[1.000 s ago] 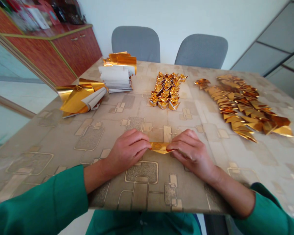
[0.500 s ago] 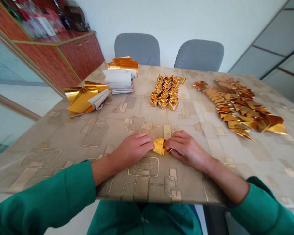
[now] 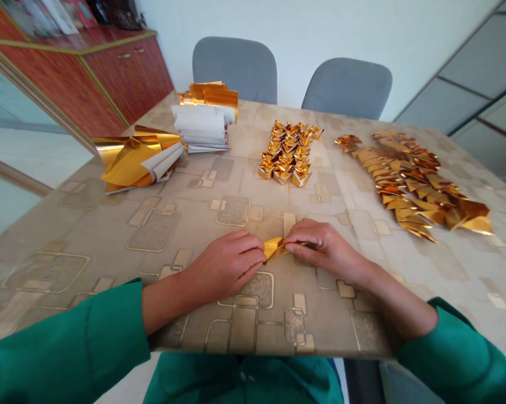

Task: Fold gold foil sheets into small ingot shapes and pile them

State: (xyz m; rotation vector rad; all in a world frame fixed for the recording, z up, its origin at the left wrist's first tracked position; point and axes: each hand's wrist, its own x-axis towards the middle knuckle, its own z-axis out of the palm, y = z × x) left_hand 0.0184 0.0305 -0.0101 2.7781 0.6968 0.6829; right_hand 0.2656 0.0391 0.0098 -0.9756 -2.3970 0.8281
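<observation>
Between my two hands, just above the patterned tablecloth near the front edge, is a small folded piece of gold foil paper (image 3: 273,248). My left hand (image 3: 231,259) pinches its left end, fingers closed. On the other side my right hand (image 3: 318,245) grips the right end between thumb and fingers. Both ends of the paper are hidden by my fingertips. Beyond my hands stand rows of small gold paper ingots (image 3: 288,152). Off to the right lies a spread of flat folded gold paper pieces (image 3: 408,179).
A stack of white-backed gold paper sheets (image 3: 202,129) sits at the back left, with loose gold sheets (image 3: 137,160) beside it. Two grey chairs (image 3: 236,70) are behind the table (image 3: 160,230). A red-brown cabinet (image 3: 122,78) stands at the far left.
The gold paper looks narrower and more tilted between my fingers. My right hand has turned slightly, its thumb now stretched along the paper. The view has shifted a little.
</observation>
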